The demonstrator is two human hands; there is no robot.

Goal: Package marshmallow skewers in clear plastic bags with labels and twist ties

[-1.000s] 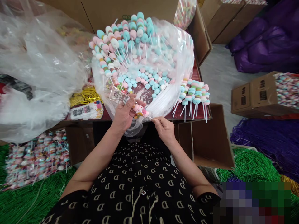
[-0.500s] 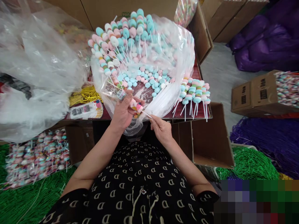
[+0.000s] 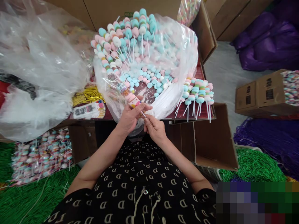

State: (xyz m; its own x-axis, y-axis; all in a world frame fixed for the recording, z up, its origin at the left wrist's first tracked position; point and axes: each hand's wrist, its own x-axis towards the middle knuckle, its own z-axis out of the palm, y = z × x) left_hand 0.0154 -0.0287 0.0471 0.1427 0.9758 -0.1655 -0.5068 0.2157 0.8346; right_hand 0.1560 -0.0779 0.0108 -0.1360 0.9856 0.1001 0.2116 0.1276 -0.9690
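Note:
My left hand (image 3: 132,117) is closed around the lower end of a candy skewer in a printed clear wrapper (image 3: 119,86), which points up and left. With pinched fingers my right hand (image 3: 154,127) holds the white stick (image 3: 143,114) of that skewer, close beside my left hand. Beyond them, a large clear bag (image 3: 187,56) lies open with loose pink, blue and white candies (image 3: 153,81), finished-looking skewers (image 3: 134,28) and plain white sticks (image 3: 166,99). More skewers (image 3: 198,91) rest at the table's right edge.
Gold twist ties (image 3: 90,94) and printed wrappers (image 3: 90,109) lie left of the bag. An open cardboard box (image 3: 213,140) stands below the table at right. Wrapped skewers (image 3: 44,154) are piled at lower left, over green strands (image 3: 35,199). Plastic sheeting (image 3: 39,62) covers the upper left.
My left hand has moved down the skewer to the stick end, and the wrapped candy now shows above it. My right hand has come closer to it. The view has shifted slightly.

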